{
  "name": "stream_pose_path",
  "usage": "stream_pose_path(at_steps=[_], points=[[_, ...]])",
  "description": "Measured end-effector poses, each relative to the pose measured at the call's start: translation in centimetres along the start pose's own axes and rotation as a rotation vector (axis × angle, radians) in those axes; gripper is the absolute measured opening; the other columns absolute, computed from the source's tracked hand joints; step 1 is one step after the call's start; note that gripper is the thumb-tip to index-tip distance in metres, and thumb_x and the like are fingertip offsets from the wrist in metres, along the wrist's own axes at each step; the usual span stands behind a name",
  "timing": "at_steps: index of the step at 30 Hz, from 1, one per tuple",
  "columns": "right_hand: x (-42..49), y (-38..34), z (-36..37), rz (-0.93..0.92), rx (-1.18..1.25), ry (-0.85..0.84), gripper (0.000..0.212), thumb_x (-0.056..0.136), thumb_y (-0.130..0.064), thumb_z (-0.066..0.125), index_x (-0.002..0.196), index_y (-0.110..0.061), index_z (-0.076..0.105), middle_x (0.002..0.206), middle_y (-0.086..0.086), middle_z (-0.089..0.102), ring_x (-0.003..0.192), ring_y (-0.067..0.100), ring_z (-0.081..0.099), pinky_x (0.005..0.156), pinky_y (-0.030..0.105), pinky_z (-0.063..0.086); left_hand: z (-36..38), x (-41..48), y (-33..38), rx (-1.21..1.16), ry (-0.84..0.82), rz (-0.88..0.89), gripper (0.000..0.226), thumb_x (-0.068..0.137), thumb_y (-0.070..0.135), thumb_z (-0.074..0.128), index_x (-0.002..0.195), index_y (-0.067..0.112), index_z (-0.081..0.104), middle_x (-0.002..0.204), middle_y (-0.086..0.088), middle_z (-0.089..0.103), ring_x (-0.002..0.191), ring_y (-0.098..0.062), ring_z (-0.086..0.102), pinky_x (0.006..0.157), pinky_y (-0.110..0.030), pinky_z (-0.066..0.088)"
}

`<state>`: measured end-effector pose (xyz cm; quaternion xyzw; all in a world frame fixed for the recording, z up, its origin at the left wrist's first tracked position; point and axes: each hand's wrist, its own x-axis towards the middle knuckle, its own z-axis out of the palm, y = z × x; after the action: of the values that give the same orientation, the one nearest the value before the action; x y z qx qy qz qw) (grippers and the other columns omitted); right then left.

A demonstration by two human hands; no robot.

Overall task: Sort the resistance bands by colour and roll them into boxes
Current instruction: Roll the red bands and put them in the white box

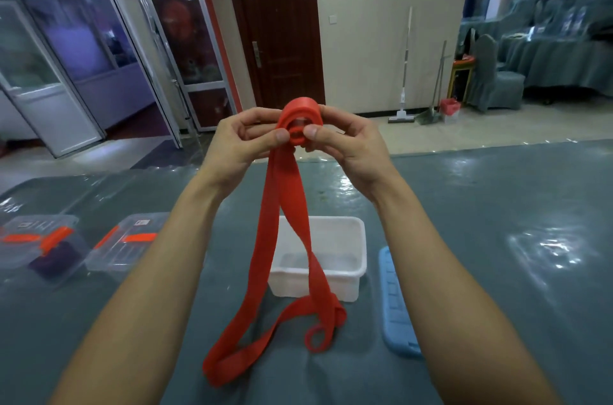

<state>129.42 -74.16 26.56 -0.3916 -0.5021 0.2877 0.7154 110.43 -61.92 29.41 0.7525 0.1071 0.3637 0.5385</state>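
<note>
Red resistance band (286, 205): part-wound coil (300, 112) held up, well above the bench (497, 238). Left hand (245, 139) and right hand (348, 142) each pinch the coil's sides, thumbs in front, fingers behind, probably to stop the wraps springing loose. The unrolled tail hangs free and its loops lie on the bench just before the open white box (362, 238), the likely destination. Blue lid (394, 305) sits to its right. Two clear latched boxes (126, 248) sit far left; one holds a purple band (53, 260).

Brown door (275, 23), mop (401, 118) beyond
</note>
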Motion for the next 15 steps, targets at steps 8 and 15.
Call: stream_pose_path(at_steps=[8, 15], points=[[0.2, -2.6, 2.2, -0.064, 0.16, -0.053, 0.048, 0.09, -0.014, 0.083, 0.135, -0.001, 0.069, 0.114, 0.011, 0.078, 0.104, 0.023, 0.075, 0.089, 0.031, 0.058, -0.1, -0.2, 3.2, -0.088, 0.078, 0.142, 0.056, 0.071, 0.044, 0.1, 0.116, 0.018, 0.08, 0.108, -0.007, 0.084, 0.099, -0.022, 0.081, 0.089, -0.033, 0.064], [-9.4, 6.3, 1.1, 0.211, 0.257, 0.086, 0.046, 0.08, -0.015, 0.09, 0.124, -0.012, 0.077, 0.108, 0.017, 0.079, 0.094, 0.027, 0.076, 0.092, 0.034, 0.06, 1.1, -5.2, -4.9, 0.107, -0.055, -0.141, 0.062, 0.056, 0.049, 0.106, 0.108, 0.023, 0.085, 0.104, -0.012, 0.084, 0.098, -0.028, 0.083, 0.088, -0.035, 0.066]])
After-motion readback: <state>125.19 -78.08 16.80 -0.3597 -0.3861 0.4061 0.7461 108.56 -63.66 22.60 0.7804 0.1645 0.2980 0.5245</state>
